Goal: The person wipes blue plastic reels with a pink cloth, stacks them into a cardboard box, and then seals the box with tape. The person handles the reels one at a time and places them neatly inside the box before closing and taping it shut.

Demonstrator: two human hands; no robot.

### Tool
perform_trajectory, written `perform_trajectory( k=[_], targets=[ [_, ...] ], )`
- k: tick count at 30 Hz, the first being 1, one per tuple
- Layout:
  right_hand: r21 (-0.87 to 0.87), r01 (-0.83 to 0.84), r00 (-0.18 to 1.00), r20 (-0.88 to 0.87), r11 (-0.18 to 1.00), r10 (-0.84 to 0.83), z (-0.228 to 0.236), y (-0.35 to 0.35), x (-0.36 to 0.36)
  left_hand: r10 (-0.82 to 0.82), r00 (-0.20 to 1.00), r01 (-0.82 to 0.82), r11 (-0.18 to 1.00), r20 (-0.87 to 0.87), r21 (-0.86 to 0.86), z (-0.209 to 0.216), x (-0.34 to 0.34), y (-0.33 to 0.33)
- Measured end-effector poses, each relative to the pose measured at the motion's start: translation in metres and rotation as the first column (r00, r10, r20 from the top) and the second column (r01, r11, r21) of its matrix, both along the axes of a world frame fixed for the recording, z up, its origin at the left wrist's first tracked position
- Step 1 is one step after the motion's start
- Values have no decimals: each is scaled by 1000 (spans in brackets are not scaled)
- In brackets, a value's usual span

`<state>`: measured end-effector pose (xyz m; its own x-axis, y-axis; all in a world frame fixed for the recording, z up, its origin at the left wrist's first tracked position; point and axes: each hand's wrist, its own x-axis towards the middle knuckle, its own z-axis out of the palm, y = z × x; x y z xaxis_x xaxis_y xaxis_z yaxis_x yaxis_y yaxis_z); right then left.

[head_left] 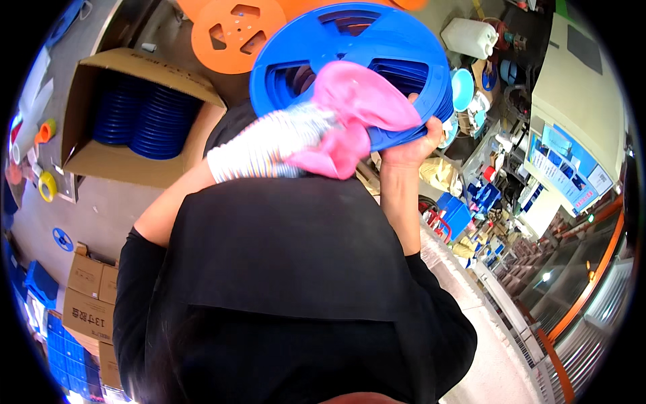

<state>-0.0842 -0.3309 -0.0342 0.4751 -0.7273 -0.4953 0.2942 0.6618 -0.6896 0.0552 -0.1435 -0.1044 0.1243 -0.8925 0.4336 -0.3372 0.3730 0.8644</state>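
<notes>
A: Where is the stack of blue reels (363, 47), and what holds it?

B: To the right of the open carton (121, 165), one broad face showing. The bare right hand (412, 147), at the stack's side away from the carton, is curled closed around the lower rim.

A: And the left hand (346, 124)?

B: It lies in front of the face, nearer the carton than the right hand, but it is blurred. How far it opens, and whether it grips anything, cannot be told.

A: What could go wrong?

B: The reels could fan out or slide apart, since slick plastic likely gives little friction and the only clear hold is at one edge. Thin rims might also press into bare skin.

A: And the materials?

B: The reels look like hard, glossy plastic, round with cut-out windows. White striped knit (269, 141) wraps the left wrist; the pink covering (370, 101) beyond it looks smooth and folded, rubber or cloth. The carton is brown cardboard, with ribbed rows of blue discs (165, 121) inside; a flat orange reel (237, 27) sits up and right of it.
</notes>
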Motion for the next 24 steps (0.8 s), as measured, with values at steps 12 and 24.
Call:
perform_trajectory(
  k=[12,24],
  targets=[
    [-45,-232,927,294,972,234,21,28,14,216,976,-217,968,25,125,18,-21,49],
    [-65,-572,677,526,818,515,22,79,-4,535,528,-621,773,-660,130,30,80,26]
  ],
)
